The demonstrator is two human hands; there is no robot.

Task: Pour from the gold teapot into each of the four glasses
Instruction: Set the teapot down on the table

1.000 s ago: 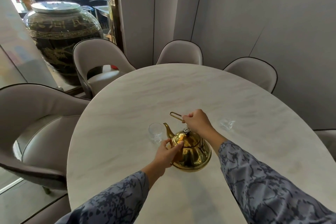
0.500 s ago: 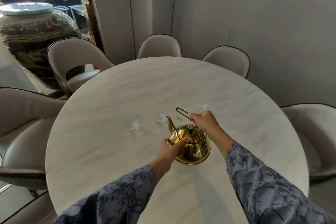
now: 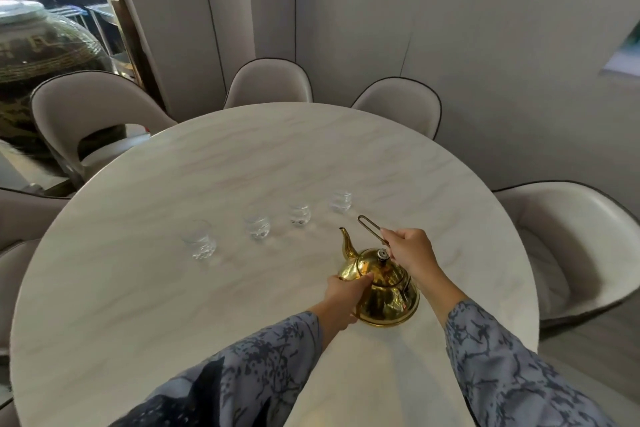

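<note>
The right hand [image 3: 408, 250] grips the teapot's thin wire handle [image 3: 370, 228]; the left hand [image 3: 346, 291] presses fingers against the polished, bulbous gold teapot [image 3: 384, 295], which sits on the near-right of the marble table [image 3: 138, 305]. Four small clear glasses [image 3: 258, 227] line up farther left, seemingly unfilled. Judging by this, pouring hasn't begun.

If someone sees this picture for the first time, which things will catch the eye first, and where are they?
The shiny gold teapot stands near the table's front edge, its spout towards the glasses. The right hand grips its wire handle and the left hand rests on its body. Beyond it, four clear glasses stand in a row across the pale round marble table.
</note>
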